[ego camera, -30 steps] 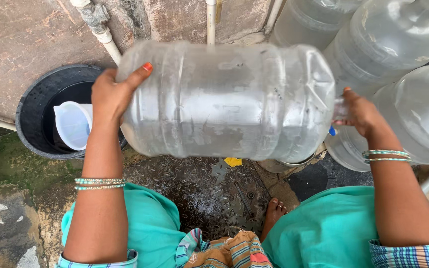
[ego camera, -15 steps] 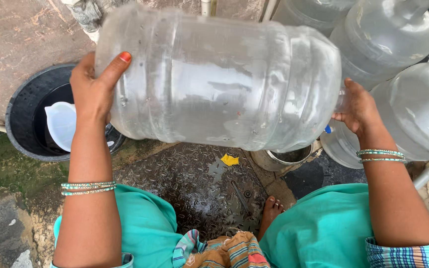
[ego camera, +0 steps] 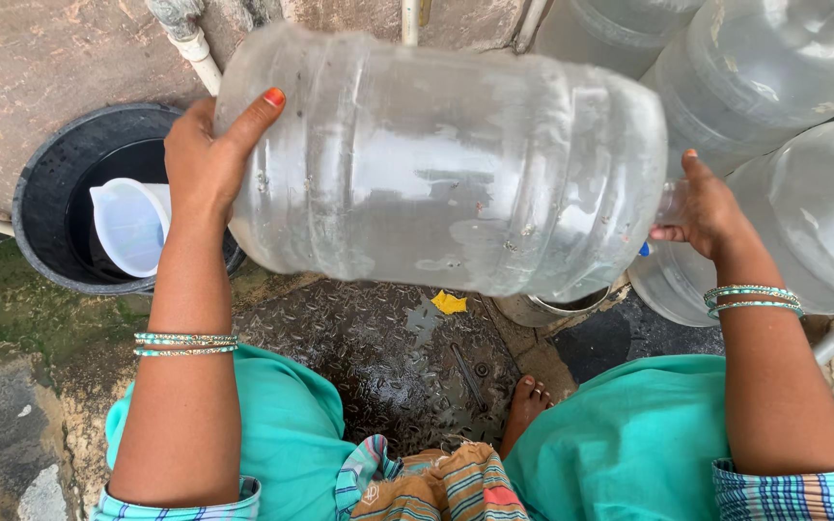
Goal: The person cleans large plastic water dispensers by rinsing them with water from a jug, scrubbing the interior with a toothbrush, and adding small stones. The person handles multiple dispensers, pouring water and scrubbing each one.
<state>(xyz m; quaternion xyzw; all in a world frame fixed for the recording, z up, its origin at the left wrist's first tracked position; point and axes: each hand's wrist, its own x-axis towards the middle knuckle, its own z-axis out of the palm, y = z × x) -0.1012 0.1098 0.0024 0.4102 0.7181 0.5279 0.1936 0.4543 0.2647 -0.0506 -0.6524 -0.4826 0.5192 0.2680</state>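
A large clear plastic water jug (ego camera: 436, 164) lies sideways in the air in front of me, with a little water inside it. My left hand (ego camera: 207, 159) presses flat against its base on the left. My right hand (ego camera: 702, 207) grips its neck on the right. Both wrists wear thin bangles. The jug tilts slightly, base end higher.
A black bucket (ego camera: 50, 164) with a pale plastic jug (ego camera: 129, 224) in it stands at the left by a wall pipe (ego camera: 195, 43). Several more clear water jugs (ego camera: 803, 193) lie at the right. A metal pot (ego camera: 542, 307) sits under the held jug, on wet ground.
The jug has risen and its base end has tipped upward; both hands moved up with it. The view shifted a little to the left.
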